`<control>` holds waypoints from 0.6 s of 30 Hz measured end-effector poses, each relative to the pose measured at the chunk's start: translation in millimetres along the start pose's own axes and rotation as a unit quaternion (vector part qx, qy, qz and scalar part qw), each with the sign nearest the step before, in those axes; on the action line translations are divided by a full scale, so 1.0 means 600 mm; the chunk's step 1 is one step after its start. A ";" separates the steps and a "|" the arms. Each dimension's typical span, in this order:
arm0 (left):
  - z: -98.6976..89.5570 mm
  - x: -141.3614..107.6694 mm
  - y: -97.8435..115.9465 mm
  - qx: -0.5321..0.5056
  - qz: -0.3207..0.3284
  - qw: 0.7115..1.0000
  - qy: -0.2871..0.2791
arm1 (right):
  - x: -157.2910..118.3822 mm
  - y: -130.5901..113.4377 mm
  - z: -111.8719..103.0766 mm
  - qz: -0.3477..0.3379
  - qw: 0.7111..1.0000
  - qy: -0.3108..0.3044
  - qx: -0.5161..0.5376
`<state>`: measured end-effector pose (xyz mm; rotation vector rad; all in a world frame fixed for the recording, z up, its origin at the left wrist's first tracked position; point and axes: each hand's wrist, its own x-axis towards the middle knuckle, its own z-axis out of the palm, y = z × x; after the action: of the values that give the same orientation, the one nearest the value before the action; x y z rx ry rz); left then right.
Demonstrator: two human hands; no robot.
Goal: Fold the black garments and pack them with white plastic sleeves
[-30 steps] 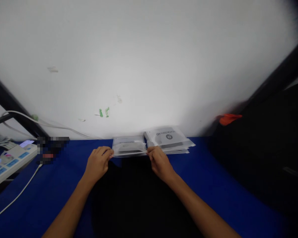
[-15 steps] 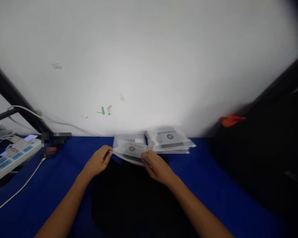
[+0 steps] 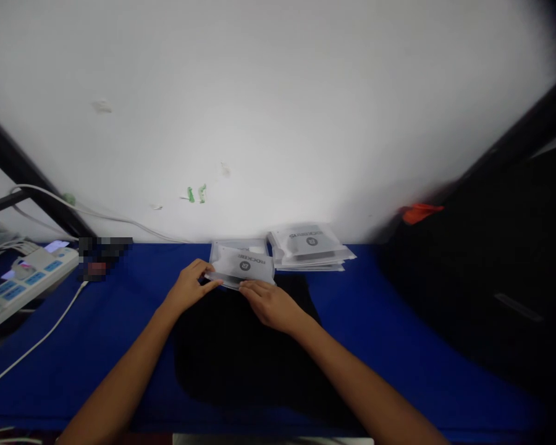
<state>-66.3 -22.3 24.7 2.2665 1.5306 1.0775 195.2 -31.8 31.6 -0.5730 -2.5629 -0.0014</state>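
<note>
A frosted plastic pouch with dark lettering and a round logo (image 3: 252,262) lies on top of another pouch near the wall. My left hand (image 3: 192,285) grips the pouch's near left corner between thumb and fingers. At its near edge, right of the middle, my right hand (image 3: 269,303) has its fingers closed on the rim. To the right stands a stack of similar pouches (image 3: 311,243). A black cloth-like item (image 3: 250,358) is spread on the blue table below my hands.
At the left are a white power strip (image 3: 28,284) with plugs, and a white cable (image 3: 41,352). A large dark object (image 3: 467,278) with an orange piece (image 3: 421,213) fills the right side. A white wall rises behind the table (image 3: 370,334).
My right hand has moved left along the pouch's near edge. The pouch now lies flatter, its lettering more visible. The camera view has shifted, showing the table's front edge.
</note>
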 end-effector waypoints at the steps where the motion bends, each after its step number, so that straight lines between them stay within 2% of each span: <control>1: -0.001 0.000 0.000 0.000 0.005 1.000 -0.005 | 0.000 0.001 0.000 -0.003 1.000 0.003 -0.003; 8: -0.010 -0.001 0.002 0.034 0.052 0.998 -0.025 | 0.001 -0.008 0.000 -0.060 0.998 -0.008 0.012; 14: -0.016 -0.003 0.013 0.089 0.094 0.991 -0.040 | -0.001 -0.006 0.011 -0.035 0.999 -0.007 0.003; 18: -0.020 -0.003 0.019 0.100 0.110 0.986 -0.075 | -0.003 -0.002 0.011 -0.014 1.000 -0.025 0.011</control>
<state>-66.2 -31.6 38.5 2.6364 1.4115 0.8108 192.7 -32.7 25.0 -0.5361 -2.6157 0.0319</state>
